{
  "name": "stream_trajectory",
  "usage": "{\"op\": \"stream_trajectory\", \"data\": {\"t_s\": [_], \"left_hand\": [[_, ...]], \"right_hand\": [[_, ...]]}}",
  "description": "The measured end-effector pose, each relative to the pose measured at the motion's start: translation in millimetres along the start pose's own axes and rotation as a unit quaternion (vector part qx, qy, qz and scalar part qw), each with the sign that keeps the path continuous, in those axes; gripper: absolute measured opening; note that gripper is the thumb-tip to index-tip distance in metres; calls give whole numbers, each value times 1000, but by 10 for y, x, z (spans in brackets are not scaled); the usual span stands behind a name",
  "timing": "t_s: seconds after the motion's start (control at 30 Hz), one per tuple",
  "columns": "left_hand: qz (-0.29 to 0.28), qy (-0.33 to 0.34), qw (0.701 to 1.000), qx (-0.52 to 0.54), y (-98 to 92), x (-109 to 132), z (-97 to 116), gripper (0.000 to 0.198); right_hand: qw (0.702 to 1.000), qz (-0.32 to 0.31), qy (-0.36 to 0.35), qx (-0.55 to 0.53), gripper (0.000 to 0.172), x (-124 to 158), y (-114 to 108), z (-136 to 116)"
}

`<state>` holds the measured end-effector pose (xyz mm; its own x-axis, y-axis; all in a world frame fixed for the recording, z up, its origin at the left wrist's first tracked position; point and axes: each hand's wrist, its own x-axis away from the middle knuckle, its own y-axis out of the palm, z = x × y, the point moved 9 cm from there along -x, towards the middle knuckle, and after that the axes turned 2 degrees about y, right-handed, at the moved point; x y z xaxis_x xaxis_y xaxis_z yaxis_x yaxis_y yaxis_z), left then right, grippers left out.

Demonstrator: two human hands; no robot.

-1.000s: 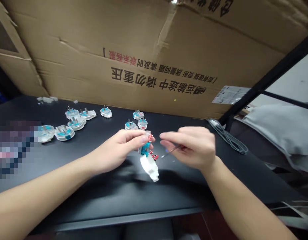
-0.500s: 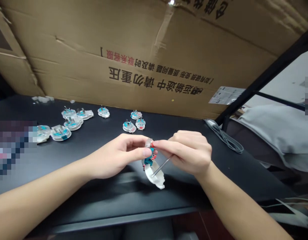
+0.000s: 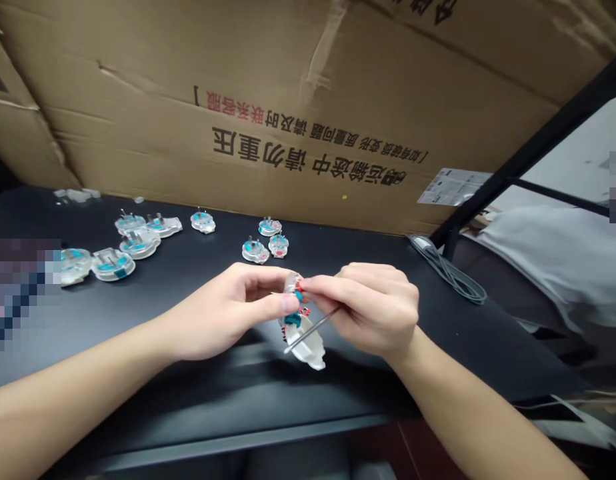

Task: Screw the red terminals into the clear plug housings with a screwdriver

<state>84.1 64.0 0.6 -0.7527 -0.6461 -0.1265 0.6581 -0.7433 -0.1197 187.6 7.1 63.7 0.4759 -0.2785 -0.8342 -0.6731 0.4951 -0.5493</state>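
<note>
In the head view my left hand (image 3: 223, 312) grips an opened plug (image 3: 293, 320) between thumb and fingers. The plug has a clear edge, teal inner pieces and small red parts. A white plug shell (image 3: 309, 350) hangs below it, inner side up; whether they are joined I cannot tell. My right hand (image 3: 375, 303) is closed, its thumb and index fingertips pinching at a red part (image 3: 299, 285) near the plug's top. From the same hand a thin metal screwdriver shaft (image 3: 315, 327) slants down left across the shell. Its handle is hidden in the palm.
Several clear and teal plugs (image 3: 113, 265) lie prongs up at the left, with more plugs (image 3: 255, 250) behind my hands. Small clear bits (image 3: 78, 195) sit at the far left. A cardboard sheet (image 3: 268, 60) stands behind the black table (image 3: 213, 393). A coiled grey cable (image 3: 453, 277) lies right.
The screwdriver tip has swung left, from inside the white shell to its left edge. Both hands have shifted slightly left in view with the plug, and so has the background.
</note>
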Motion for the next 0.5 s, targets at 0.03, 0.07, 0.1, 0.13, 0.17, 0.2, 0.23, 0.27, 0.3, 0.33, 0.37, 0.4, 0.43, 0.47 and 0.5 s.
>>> {"op": "stream_trajectory", "data": {"t_s": [0.03,0.07,0.1,0.13,0.17,0.2,0.23,0.27,0.3,0.33,0.37,0.4,0.43,0.47,0.5], "left_hand": [[4,4,1000,1,0,1,12,19],[10,8,1000,1,-2,4,26,17],[16,14,1000,1,-4,8,44,14],[22,19,1000,-1,-7,13,62,10],[30,23,999,-4,-14,19,78,8],[37,25,999,-9,-21,25,89,6],[44,26,999,-14,-29,30,93,5],[50,25,998,-17,-37,34,91,4],[55,21,998,-20,-44,35,82,3],[57,17,998,-21,-49,35,66,3],[57,14,998,-22,-51,33,50,4],[60,15,998,-21,-57,31,39,6],[65,18,998,-17,-69,28,31,8],[74,22,997,-12,-88,26,25,11],[87,28,996,-8,-115,25,24,14]], "right_hand": [[1000,-3,2,0,11,-2,2,2],[1000,-3,4,0,10,-5,-1,6],[1000,-3,5,1,9,-10,-4,9],[1000,-3,4,4,7,-15,-7,10],[1000,-5,2,9,7,-20,-6,9],[1000,-6,-4,15,8,-24,-5,4],[1000,-8,-11,22,9,-26,-1,-6],[999,-9,-18,29,9,-27,3,-16],[999,-9,-23,35,10,-26,7,-25],[999,-10,-25,38,11,-26,12,-29],[999,-12,-22,37,11,-27,20,-24],[999,-15,-10,28,12,-29,26,-1],[1000,-17,13,10,14,-32,28,44],[999,-18,42,-15,16,-33,27,107],[996,-18,75,-42,18,-30,21,181]]}}
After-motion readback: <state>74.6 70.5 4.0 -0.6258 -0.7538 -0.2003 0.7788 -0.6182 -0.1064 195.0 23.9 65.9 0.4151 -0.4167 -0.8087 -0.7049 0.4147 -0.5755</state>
